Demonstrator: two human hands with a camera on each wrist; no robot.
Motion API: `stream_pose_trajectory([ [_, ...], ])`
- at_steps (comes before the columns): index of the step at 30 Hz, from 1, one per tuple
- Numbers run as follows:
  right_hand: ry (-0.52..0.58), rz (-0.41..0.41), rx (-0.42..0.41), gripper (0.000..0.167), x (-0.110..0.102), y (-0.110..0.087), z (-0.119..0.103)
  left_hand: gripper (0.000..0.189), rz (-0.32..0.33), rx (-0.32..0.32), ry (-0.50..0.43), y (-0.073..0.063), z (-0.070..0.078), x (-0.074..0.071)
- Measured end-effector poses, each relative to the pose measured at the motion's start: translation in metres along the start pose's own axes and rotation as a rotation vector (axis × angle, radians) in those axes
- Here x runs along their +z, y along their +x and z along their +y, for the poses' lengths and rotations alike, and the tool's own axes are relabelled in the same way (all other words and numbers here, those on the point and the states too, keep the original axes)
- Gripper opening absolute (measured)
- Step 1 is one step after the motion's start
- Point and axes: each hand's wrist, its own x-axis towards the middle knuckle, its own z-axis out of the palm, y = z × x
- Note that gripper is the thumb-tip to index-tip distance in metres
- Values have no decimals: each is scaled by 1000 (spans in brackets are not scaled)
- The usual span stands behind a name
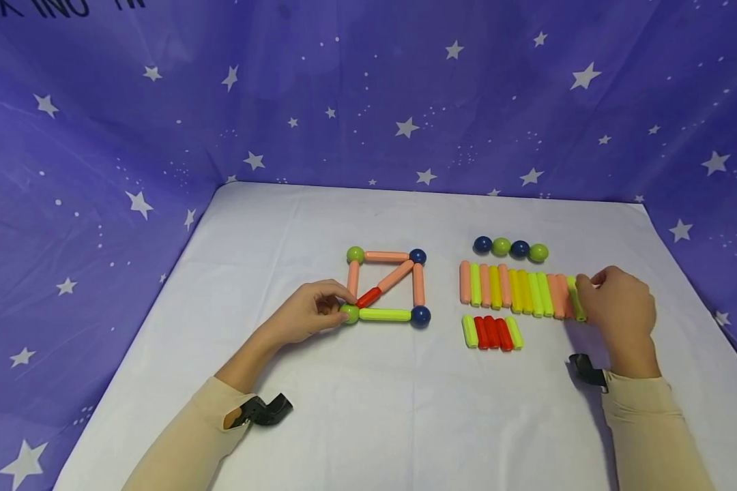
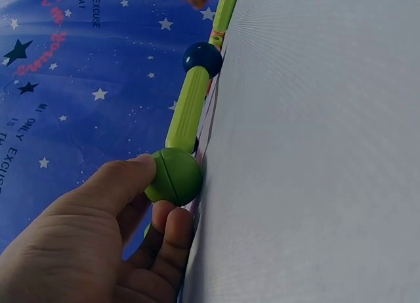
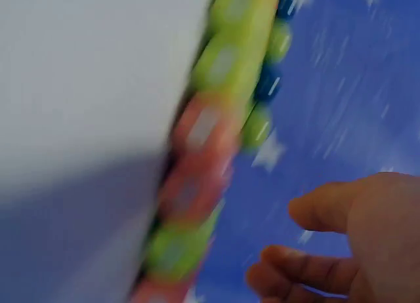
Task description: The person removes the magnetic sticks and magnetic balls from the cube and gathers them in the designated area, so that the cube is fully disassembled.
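Observation:
A square frame of magnetic sticks and balls lies on the white tabletop, with a diagonal made of a pink stick (image 1: pixel 396 275) and a short red stick (image 1: pixel 368 297). Its near left corner is a green ball (image 1: pixel 349 314), which my left hand (image 1: pixel 310 310) pinches between thumb and fingers. From that ball a yellow-green stick (image 2: pixel 187 109) runs to a dark blue ball (image 2: pixel 202 60). Over at the right end of the row of long sticks (image 1: pixel 517 292) is my right hand (image 1: pixel 623 303). The right wrist view is blurred, but thumb and fingers there are apart with nothing between them.
Behind the long pink, yellow and green sticks stand several blue and green balls (image 1: pixel 501 246) in a line. A group of short red and green sticks (image 1: pixel 493 333) lies in front. Purple starry cloth (image 1: pixel 368 102) hangs around the table (image 1: pixel 356 423).

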Motion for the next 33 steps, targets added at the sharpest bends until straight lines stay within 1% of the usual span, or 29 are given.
stream_pose_trajectory([
  [2,29,67,-96,45,2,-8,-23,23,0,0,-2,0,0,0],
  [5,129,93,-258,35,8,-24,-64,24,1,1,-7,0,0,0],
  [6,165,85,-313,31,11,-30,-76,24,0,1,-11,0,0,0],
  [8,228,33,-405,24,16,-42,-102,24,-2,-1,-16,0,-1,0],
  [10,253,-24,-492,18,23,-53,-125,23,-4,-6,-20,0,-1,0],
  [12,251,-84,-568,14,30,-62,-146,23,-4,-11,-20,0,-1,0],
  [15,188,-151,-648,12,44,-74,-172,23,-2,-22,-10,0,0,1],
  [17,124,-170,-667,11,54,-81,-184,23,-3,-27,-5,-1,0,1],
  [19,55,-161,-674,11,62,-87,-192,24,-7,-33,0,-1,1,1],
  [21,12,-154,-670,11,68,-90,-197,24,-10,-31,-1,-1,2,1],
  [24,5,-153,-659,10,69,-91,-201,24,-12,-24,1,0,3,0],
  [29,12,-194,-648,4,74,-92,-201,24,-8,-33,0,-1,3,0],
  [33,6,-236,-644,8,77,-94,-200,25,0,-57,-6,-3,2,0],
])
